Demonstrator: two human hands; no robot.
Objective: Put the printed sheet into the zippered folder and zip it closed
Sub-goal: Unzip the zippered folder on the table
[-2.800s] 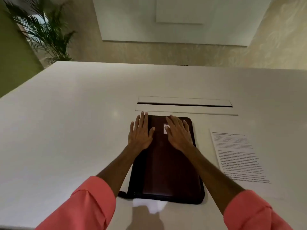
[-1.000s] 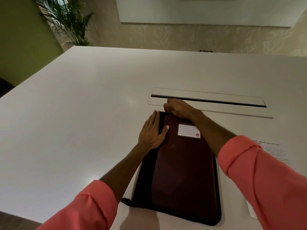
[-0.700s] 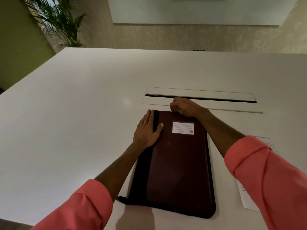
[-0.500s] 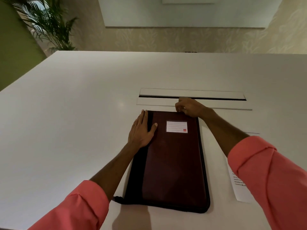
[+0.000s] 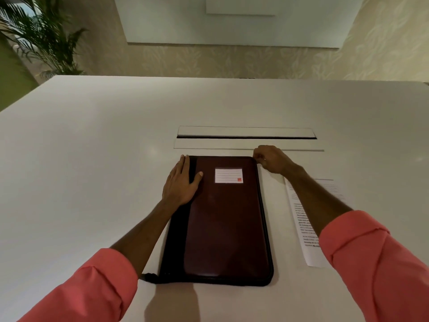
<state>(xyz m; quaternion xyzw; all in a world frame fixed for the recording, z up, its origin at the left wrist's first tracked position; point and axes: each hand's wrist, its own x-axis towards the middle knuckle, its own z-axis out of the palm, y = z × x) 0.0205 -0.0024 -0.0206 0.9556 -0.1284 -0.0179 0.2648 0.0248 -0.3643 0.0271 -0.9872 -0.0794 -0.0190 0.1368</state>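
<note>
A dark brown zippered folder (image 5: 222,224) with a black spine and a white label lies flat on the white table (image 5: 92,159), its cover down. My left hand (image 5: 182,182) rests flat, fingers spread, on the folder's far left corner. My right hand (image 5: 270,159) is pinched at the folder's far right corner, fingers closed on what looks like the zipper pull, which is too small to make out. The printed sheet (image 5: 304,226) lies on the table to the right of the folder, partly hidden under my right forearm.
A long cable slot with a raised lid (image 5: 246,135) runs across the table just beyond the folder. A potted palm (image 5: 39,40) stands past the table's far left corner. A short black strap sticks out at the folder's near left corner.
My right hand has slid along the folder's far edge from its left part to the far right corner. My left hand stayed pressed on the left corner.
</note>
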